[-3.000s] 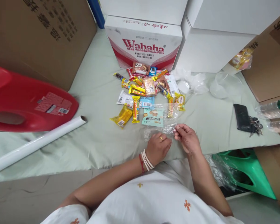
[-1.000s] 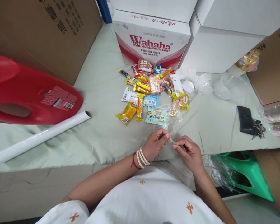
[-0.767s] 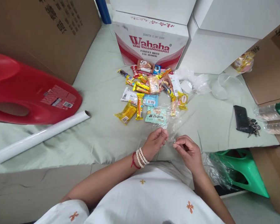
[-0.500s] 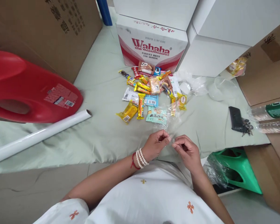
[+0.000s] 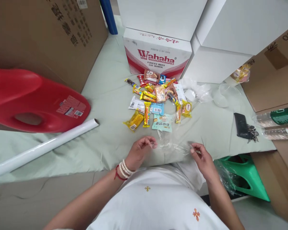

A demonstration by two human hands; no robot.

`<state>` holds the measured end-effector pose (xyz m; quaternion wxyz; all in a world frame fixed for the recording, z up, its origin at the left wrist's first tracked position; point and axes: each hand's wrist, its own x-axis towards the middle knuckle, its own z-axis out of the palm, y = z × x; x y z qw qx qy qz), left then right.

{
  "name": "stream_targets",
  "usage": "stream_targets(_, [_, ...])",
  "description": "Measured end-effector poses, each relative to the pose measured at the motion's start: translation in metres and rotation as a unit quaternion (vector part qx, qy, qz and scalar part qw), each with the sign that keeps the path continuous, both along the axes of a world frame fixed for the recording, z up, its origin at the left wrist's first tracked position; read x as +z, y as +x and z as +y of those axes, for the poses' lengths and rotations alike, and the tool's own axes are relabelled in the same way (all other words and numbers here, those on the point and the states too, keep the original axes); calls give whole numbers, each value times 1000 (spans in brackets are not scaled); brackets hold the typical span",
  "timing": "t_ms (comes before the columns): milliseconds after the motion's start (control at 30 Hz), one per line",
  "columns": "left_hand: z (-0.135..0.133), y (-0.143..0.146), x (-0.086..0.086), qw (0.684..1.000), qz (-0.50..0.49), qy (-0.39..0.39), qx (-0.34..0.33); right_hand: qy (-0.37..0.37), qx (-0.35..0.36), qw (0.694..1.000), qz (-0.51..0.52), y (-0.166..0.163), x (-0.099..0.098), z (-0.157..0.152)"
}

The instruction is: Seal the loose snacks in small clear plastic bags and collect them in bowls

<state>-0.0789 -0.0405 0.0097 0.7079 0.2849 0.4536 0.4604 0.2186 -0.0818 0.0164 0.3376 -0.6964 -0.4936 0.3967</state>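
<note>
Between my two hands stretches a clear plastic bag [image 5: 174, 145], thin and crinkled. My left hand [image 5: 140, 150], with beads at the wrist, pinches its left edge. At the opposite edge my right hand [image 5: 201, 156] is closed on the film, thumb against fingers. Just beyond the bag lies a pale green snack packet [image 5: 162, 123]. Left of that are a yellow wrapped snack [image 5: 133, 120] and an upright-lying yellow snack stick [image 5: 147, 114]. More small snacks, such as a brown biscuit packet [image 5: 151, 76], are heaped behind.
A Wahaha water carton [image 5: 158, 59] stands behind the snacks. On the left are a red jug [image 5: 50, 99] and a white roll [image 5: 45, 147]. A black wallet with keys [image 5: 242, 125] and plastic bottles [image 5: 278, 117] lie right, above a green stool [image 5: 247, 179].
My hands have moved apart, the left one leftward and the right one rightward, spreading the clear bag between them. The snacks stay in place; the view has shifted slightly.
</note>
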Motion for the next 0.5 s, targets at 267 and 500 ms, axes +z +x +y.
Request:
stream_targets(267, [-13,-11,1,983,135,52,-115,7,137,990,-13,-49,9,61])
stream_targets(500, [11,6,34,932,338,133,-10,107,237,963,-64,-87,35,80])
